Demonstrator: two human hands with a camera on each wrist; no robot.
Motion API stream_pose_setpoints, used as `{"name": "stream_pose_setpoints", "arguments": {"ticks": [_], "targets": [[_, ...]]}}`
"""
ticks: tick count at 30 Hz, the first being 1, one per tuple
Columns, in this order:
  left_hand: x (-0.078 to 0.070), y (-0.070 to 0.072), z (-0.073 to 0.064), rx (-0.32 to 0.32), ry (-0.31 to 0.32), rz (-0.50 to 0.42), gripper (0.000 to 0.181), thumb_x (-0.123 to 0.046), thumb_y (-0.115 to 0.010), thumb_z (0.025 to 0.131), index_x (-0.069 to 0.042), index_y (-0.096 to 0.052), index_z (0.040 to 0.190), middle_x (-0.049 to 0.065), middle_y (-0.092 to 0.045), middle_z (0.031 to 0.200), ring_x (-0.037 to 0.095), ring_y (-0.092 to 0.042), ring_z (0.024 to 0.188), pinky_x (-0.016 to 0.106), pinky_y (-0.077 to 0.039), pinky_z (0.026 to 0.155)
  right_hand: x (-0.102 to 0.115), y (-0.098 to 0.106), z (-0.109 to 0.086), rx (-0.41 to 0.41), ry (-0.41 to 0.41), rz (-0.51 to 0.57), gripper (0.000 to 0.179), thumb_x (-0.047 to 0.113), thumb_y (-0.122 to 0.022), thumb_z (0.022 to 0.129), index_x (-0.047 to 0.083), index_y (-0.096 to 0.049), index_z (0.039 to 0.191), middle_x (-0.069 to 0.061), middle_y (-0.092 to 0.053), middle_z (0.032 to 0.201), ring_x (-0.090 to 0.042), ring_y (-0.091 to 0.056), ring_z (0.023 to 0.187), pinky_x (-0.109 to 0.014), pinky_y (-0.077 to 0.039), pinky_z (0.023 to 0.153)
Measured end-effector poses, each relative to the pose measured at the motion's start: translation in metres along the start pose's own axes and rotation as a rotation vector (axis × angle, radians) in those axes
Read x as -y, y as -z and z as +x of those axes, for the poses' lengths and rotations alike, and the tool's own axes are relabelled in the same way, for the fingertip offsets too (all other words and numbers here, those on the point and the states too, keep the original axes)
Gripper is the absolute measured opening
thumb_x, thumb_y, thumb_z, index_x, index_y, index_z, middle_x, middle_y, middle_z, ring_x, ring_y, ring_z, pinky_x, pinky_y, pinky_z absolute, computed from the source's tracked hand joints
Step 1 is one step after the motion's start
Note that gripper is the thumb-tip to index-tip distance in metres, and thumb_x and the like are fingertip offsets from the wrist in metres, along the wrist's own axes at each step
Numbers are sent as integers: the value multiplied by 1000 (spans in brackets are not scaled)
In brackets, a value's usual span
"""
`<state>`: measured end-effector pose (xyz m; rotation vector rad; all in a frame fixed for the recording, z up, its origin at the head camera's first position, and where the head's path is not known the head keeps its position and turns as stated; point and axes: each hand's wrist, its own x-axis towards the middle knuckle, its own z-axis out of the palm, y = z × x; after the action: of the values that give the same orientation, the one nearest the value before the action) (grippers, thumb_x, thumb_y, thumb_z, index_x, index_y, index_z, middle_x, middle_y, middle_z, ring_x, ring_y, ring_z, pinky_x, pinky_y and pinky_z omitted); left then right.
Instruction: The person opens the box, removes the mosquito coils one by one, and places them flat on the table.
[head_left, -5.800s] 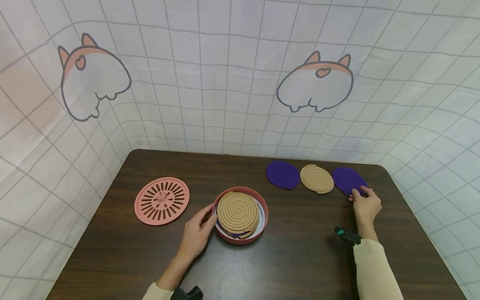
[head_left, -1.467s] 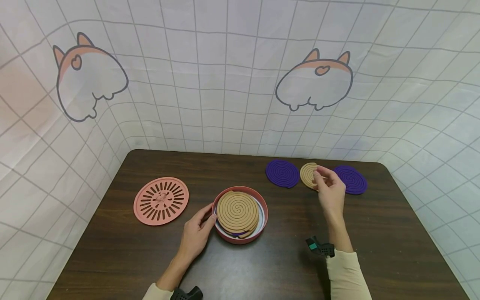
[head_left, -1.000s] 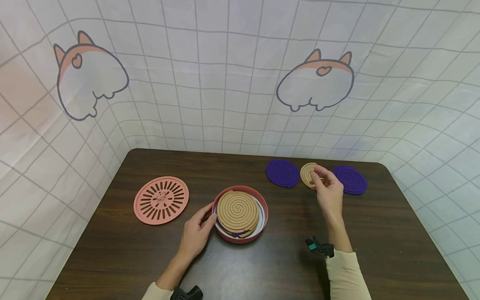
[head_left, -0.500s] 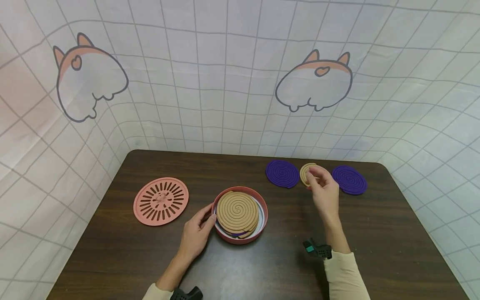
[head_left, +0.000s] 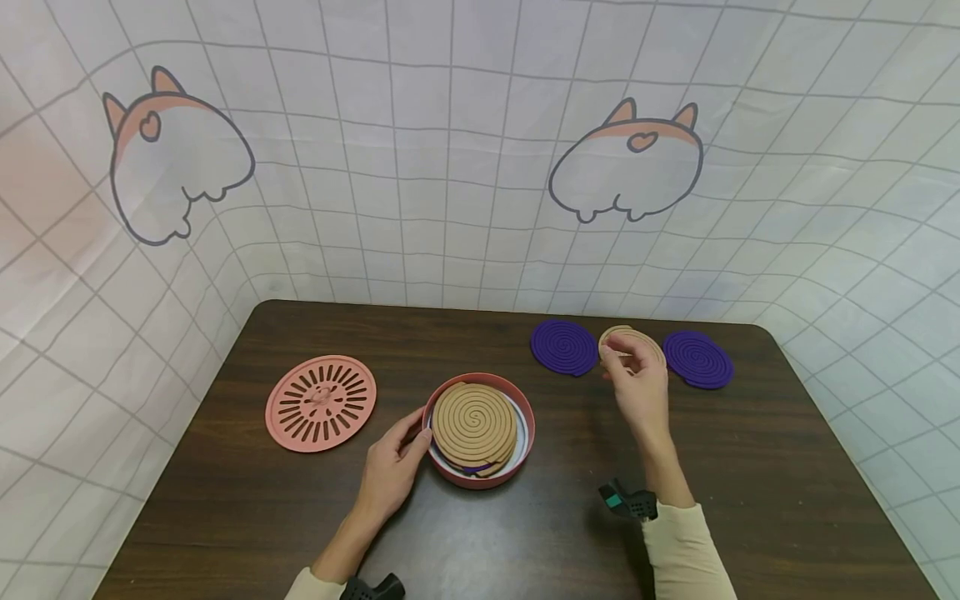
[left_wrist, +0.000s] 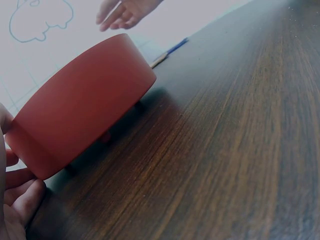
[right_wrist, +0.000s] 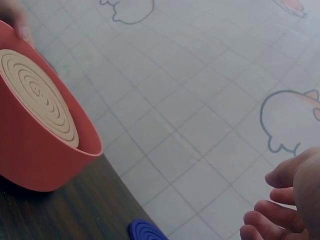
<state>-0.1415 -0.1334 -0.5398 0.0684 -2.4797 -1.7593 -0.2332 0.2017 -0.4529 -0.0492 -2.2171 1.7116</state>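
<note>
The tan coil (head_left: 654,344) lay flat on the dark table (head_left: 577,533), beneath the right hand's fingers and partly hidden by them. It would probably have handled as light, thin and bendy, hard to break and not very slippery, though its spiral might have pulled out of shape if pinched near the middle. The outer edge nearest the palm seemed the better hold, thumb on one face and fingertips on the other. It looked pale and round, with winding grooves showing where the hand did not cover it.

The right hand (head_left: 639,382) held nothing: it hovered over the coil, fingers loosely bent and thumb apart from them. One purple coil (head_left: 564,347) lay just to that hand's left, another purple coil (head_left: 699,360) just to its right.

Well left of it stood the red bowl (left_wrist: 85,100), likely stiff and steady on its small feet. The left hand (head_left: 393,468) gripped its side, thumb at the rim, fingers low on the outside. Right of that thumb, inside the bowl, sat a coil stack (head_left: 474,423), tan on top with purple showing below. Left of the left hand lay a pink slotted disc (head_left: 321,403)
</note>
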Motion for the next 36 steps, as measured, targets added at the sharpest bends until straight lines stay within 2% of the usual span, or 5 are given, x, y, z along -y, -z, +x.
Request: {"name": "stream_pose_setpoints", "arguments": {"ticks": [13,20,27,32,36], "targets": [[-1,0,0,2,-5,-5,41,-32,-60,101,-18,-60,139,5,-65,136,19,-63,125,35,-52,101,11,-15,-10,81,-12,-15,31,13,-68,95,1,-67,123,-20,-68,121,-3,-63,75,-17,-55,67],[0,0,0,1,-3,-10,41,-32,-61,101,-19,-60,139,5,-65,136,19,-63,125,35,-53,101,43,-22,-25,139,23,-37,30,2,-64,95,-9,-63,123,-31,-65,119,4,-59,68,-18,-55,66],[0,0,0,4,3,-2,41,-33,-61,101,-19,-60,140,4,-65,136,18,-63,125,35,-52,101,46,-29,-30,176,36,-59,29,3,-65,95,-7,-65,122,-25,-68,117,-5,-62,75,-15,-54,65],[-1,1,0,5,5,-6,42,-34,-61,101,-19,-60,140,4,-65,136,18,-63,125,35,-52,101,50,-34,-34,188,38,-81,30,3,-66,94,-6,-65,123,-25,-69,117,-23,-66,79,-14,-53,65],[-1,1,-1,6,4,-10,41,-33,-61,101,-19,-60,139,4,-65,136,19,-63,125,35,-52,101,53,-38,-37,203,57,-116,30,4,-66,95,-6,-65,123,-23,-70,117,-18,-66,77,-14,-53,65]]}}
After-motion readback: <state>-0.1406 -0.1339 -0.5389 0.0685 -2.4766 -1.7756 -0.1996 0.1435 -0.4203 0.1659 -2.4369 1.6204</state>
